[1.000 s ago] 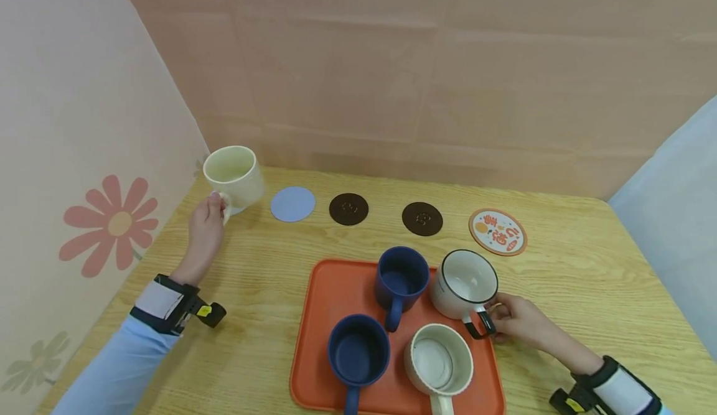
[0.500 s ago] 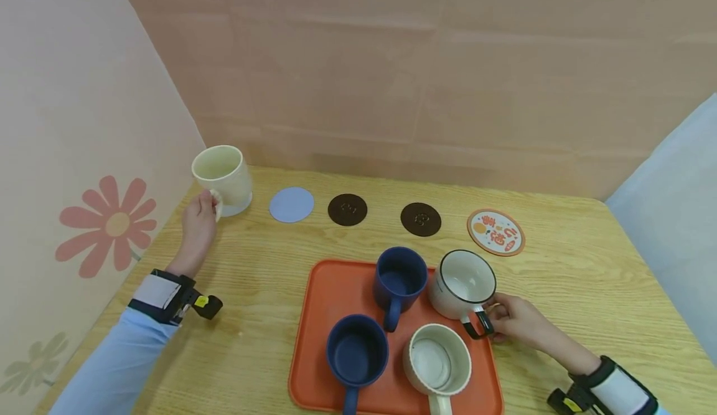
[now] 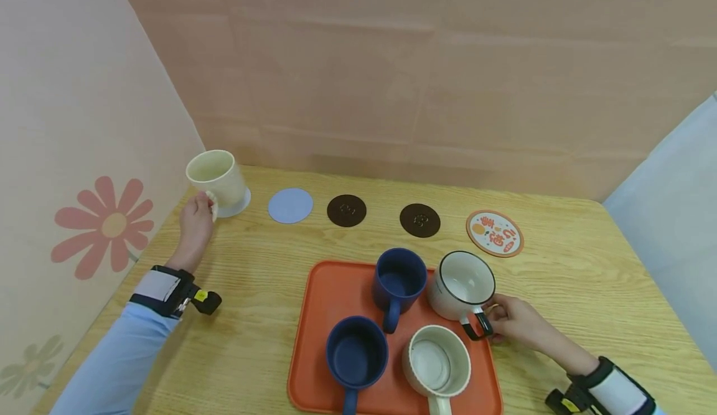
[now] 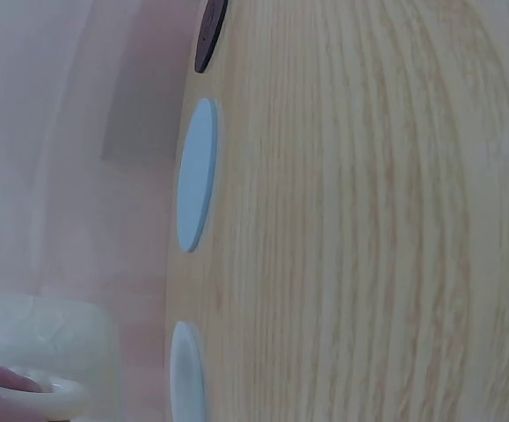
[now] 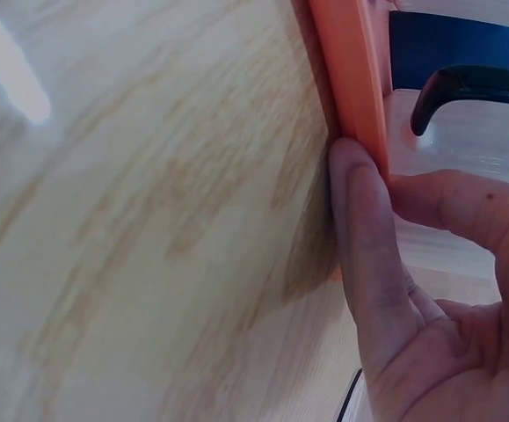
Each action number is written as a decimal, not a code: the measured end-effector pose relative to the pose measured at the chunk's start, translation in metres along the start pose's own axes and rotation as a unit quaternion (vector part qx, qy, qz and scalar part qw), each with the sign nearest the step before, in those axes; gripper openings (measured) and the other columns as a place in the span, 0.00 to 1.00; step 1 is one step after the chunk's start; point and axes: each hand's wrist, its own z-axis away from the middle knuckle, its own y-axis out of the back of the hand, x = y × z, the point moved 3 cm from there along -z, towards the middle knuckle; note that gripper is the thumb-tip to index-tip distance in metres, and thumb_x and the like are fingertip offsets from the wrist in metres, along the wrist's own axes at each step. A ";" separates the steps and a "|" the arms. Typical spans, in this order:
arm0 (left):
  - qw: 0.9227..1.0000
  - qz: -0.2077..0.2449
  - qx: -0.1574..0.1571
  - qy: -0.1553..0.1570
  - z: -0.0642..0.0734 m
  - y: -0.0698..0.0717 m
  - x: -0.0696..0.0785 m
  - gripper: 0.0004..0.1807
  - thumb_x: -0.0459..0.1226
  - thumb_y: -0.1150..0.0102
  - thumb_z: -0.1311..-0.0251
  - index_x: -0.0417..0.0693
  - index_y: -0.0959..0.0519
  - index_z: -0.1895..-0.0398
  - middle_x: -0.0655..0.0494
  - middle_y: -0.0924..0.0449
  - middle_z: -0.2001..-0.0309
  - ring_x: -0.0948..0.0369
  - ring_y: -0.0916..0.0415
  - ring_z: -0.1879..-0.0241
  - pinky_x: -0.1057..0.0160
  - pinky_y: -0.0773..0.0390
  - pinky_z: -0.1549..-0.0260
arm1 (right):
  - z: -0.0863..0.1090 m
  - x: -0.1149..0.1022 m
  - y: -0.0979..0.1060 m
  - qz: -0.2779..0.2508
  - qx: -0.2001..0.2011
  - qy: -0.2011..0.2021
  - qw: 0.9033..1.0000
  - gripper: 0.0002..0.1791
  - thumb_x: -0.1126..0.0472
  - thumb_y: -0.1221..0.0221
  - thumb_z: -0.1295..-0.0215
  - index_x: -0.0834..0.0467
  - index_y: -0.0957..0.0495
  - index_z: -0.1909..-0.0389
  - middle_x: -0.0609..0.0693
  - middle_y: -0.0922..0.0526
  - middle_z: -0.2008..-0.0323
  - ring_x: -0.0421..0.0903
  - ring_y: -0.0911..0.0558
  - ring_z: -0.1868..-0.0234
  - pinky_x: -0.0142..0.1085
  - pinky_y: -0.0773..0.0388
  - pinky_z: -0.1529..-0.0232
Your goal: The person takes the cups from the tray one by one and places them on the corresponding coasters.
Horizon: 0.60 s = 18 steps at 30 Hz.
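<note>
My left hand (image 3: 195,223) pinches the handle of a cream mug (image 3: 225,183) at the far left. Below the mug lies a pale round coaster (image 3: 242,205), partly hidden by it; the left wrist view shows a gap between the mug (image 4: 43,338) and this coaster (image 4: 186,374). With thumb and fingers my right hand (image 3: 518,323) grips the right rim of an orange tray (image 3: 335,287), seen close up in the right wrist view as the tray rim (image 5: 352,83). Right beside those fingers is the black handle of a white mug (image 3: 456,300) standing on the tray.
Two dark blue mugs (image 3: 357,365) and another cream mug (image 3: 437,371) share the tray. Along the back of the table lie a light blue coaster (image 3: 290,206), two dark brown coasters (image 3: 346,210) and a patterned coaster (image 3: 495,233). A flowered panel (image 3: 109,228) borders the left side.
My left hand has carried the cream mug left and then lower, over the pale coaster. The right hand keeps its grip on the tray rim.
</note>
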 end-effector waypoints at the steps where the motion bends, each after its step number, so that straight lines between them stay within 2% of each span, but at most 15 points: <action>1: 1.000 0.000 0.002 0.002 -0.001 0.000 -0.001 0.25 0.44 0.79 0.25 0.32 0.34 0.62 0.50 0.41 0.71 0.57 0.42 0.70 0.64 0.41 0.70 | 0.000 0.000 0.000 -0.001 -0.001 0.001 1.000 0.18 0.68 0.40 0.44 0.76 0.32 0.57 0.55 0.19 0.73 0.48 0.20 0.74 0.36 0.19 0.76; 10: 1.000 -0.013 0.009 0.000 -0.007 -0.001 -0.007 0.25 0.42 0.78 0.26 0.30 0.34 0.64 0.48 0.40 0.72 0.54 0.41 0.69 0.62 0.41 0.70 | 0.001 0.000 0.000 -0.008 -0.002 0.011 1.000 0.18 0.68 0.40 0.44 0.76 0.32 0.57 0.56 0.19 0.74 0.47 0.20 0.76 0.35 0.19 0.76; 18: 0.999 -0.017 -0.009 0.025 -0.013 -0.001 -0.010 0.25 0.43 0.79 0.26 0.31 0.34 0.62 0.48 0.39 0.71 0.55 0.41 0.69 0.63 0.41 0.70 | 0.001 -0.001 -0.001 -0.001 0.006 0.013 1.000 0.17 0.67 0.40 0.44 0.75 0.31 0.59 0.55 0.20 0.75 0.47 0.20 0.76 0.35 0.19 0.76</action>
